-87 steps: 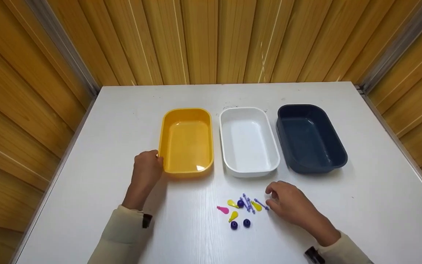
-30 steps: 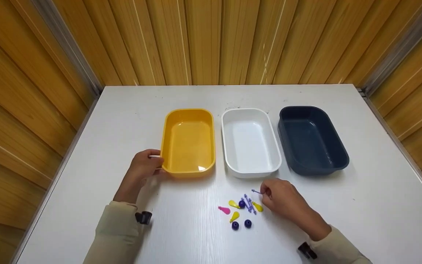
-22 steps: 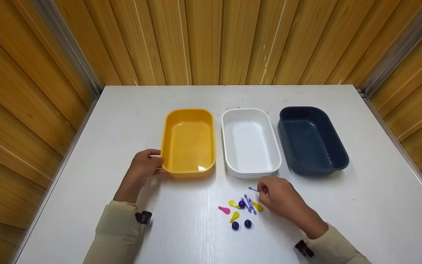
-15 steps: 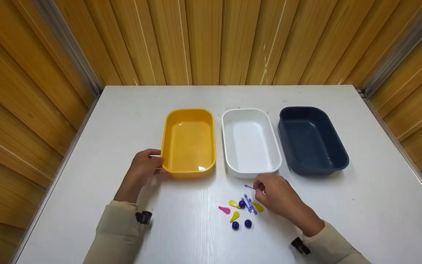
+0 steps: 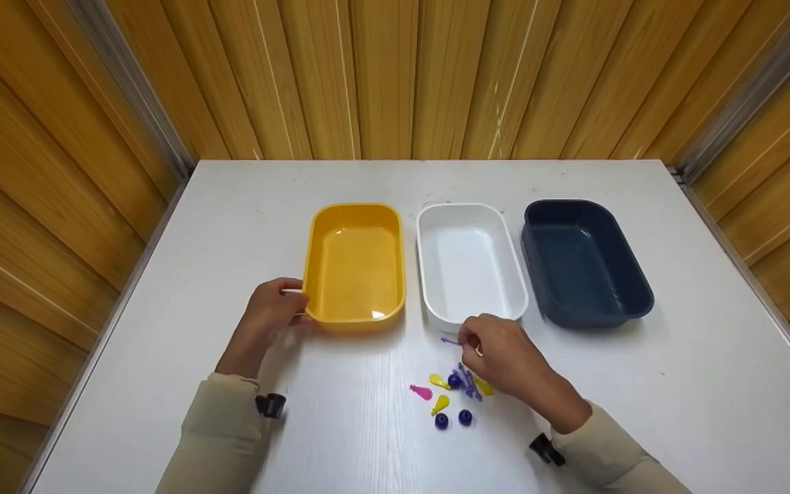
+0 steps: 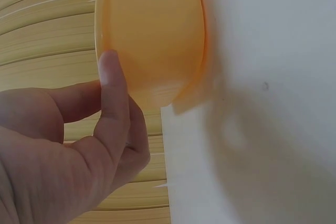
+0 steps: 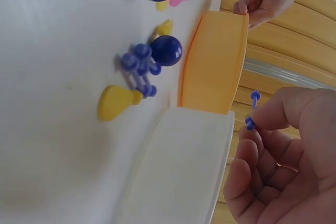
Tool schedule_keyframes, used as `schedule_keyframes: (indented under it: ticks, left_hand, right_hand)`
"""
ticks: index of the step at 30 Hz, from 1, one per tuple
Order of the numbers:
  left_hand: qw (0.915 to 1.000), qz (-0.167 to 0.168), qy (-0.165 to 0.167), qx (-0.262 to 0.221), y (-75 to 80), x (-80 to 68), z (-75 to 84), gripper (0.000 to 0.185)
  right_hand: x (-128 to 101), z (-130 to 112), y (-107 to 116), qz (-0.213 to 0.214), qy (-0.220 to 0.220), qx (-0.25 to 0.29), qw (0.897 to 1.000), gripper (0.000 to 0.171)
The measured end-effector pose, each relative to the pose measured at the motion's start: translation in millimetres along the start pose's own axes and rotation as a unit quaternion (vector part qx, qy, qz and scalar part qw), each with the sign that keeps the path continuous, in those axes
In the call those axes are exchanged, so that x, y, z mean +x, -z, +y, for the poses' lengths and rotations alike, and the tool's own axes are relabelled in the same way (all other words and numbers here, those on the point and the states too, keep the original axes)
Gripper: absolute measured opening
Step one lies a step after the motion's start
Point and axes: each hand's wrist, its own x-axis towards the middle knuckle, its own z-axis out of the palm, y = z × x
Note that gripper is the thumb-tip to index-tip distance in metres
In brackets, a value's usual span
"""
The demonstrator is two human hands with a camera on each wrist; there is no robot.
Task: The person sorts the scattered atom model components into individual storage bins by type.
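A white bench (image 5: 230,206) fills the space between wood-panelled walls (image 5: 436,75), and across its middle three open tubs stand side by side, just apart from one another: a yellow tub (image 5: 354,264), a white tub (image 5: 470,261) and a dark blue tub (image 5: 583,261). The left hand (image 5: 268,315) rests at the near left corner of the yellow tub, its grip curled with the thumb (image 6: 113,93) laid against the tub's outer wall; whether the other fingers also touch it cannot be told. The right hand (image 5: 501,357) hangs above the bench just in front of the white tub's near rim, its grip pinching a small purple rod (image 5: 450,341) between thumb and fingertips, the rod sticking out to the left and clear of the surface. Below that hand lies a cluster of small pieces: three dark blue beads (image 5: 441,420), three yellow drop-shaped pieces (image 5: 439,405), a pink drop-shaped piece (image 5: 420,392) and a few more purple rods (image 7: 139,69) bunched together.
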Motion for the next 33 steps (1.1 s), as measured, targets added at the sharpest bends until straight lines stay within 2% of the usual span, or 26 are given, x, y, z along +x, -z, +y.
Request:
schedule_keyframes:
  ticks: [6, 13, 17, 27, 33]
  left_hand:
    - [0.9999, 0.003, 0.013, 0.006, 0.1, 0.7, 0.1, 0.042]
    - [0.9999, 0.009, 0.013, 0.006, -2.1, -1.6, 1.7, 0.041]
    - [0.9998, 0.010, 0.018, 0.002, -3.4, -3.4, 3.7, 0.042]
    - [0.9993, 0.008, 0.033, 0.013, -2.4, -1.2, 4.0, 0.041]
    - [0.9996, 0.008, 0.027, 0.003, -1.5, -0.7, 1.3, 0.041]
  right_hand:
    - [14.7, -9.5, -0.1, 0.012, 0.012, 0.004, 1.000, 0.010]
    - [34.1, -19.5, -5.0, 0.030, 0.028, 0.003, 0.999, 0.006]
    - [45.4, -25.0, -8.5, 0.025, 0.029, 0.004, 0.999, 0.006]
    - [66.0, -32.0, -17.1, -0.009, -0.003, 0.010, 1.000, 0.005]
    - [74.1, -33.5, -23.0, -0.005, 0.003, 0.004, 1.000, 0.007]
